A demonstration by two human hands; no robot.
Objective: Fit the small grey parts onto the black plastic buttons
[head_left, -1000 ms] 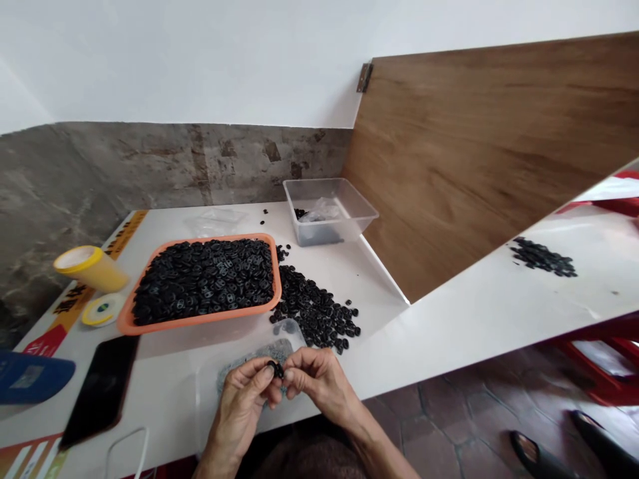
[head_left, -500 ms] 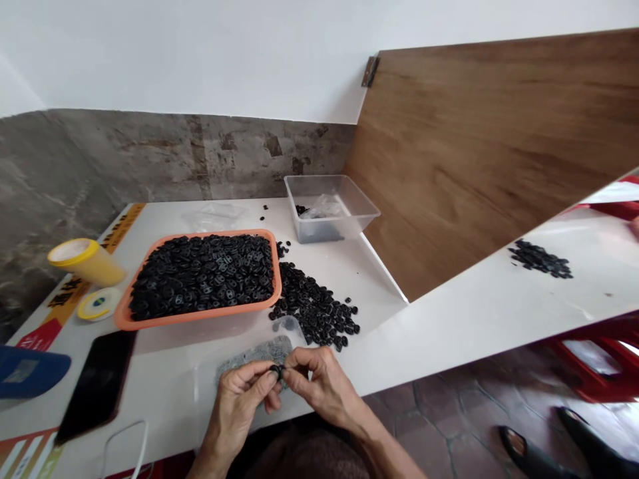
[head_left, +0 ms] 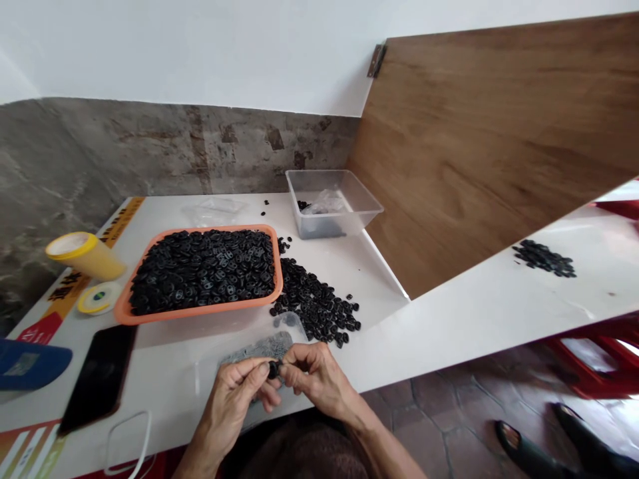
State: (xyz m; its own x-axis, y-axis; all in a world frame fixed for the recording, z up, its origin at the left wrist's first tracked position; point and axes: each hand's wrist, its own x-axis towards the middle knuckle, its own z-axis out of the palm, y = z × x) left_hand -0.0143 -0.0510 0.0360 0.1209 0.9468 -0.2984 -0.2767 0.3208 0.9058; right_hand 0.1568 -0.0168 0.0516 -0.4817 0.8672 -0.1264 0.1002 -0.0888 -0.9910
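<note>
My left hand (head_left: pixel 234 392) pinches a small black oval piece (head_left: pixel 273 370) between thumb and forefinger. On the other side of that piece, my right hand (head_left: pixel 322 382) is closed with its fingertips against it; whether they also grip a tiny part is too small to tell. Under the hands is a clear plastic tray (head_left: pixel 202 376) of small grey metal-looking bits (head_left: pixel 264 347), partly hidden. Just beyond it, a loose pile of black oval pieces (head_left: pixel 319 306) lies on the white table (head_left: pixel 379 332). An orange-rimmed basket (head_left: pixel 200 315) is heaped with the same pieces.
A clear bin (head_left: pixel 319 229) with a plastic bag stands at the back, beside a slanting wooden board (head_left: pixel 489 146). To the left are a yellow cup (head_left: pixel 87 256), a round lid (head_left: pixel 100 298), a black phone (head_left: pixel 100 379) and a blue object (head_left: pixel 32 364). More pieces (head_left: pixel 544 258) lie far right.
The black piece has turned in my fingers and now shows more of its face. Both hands stay close together over the tray. The view has shifted slightly.
</note>
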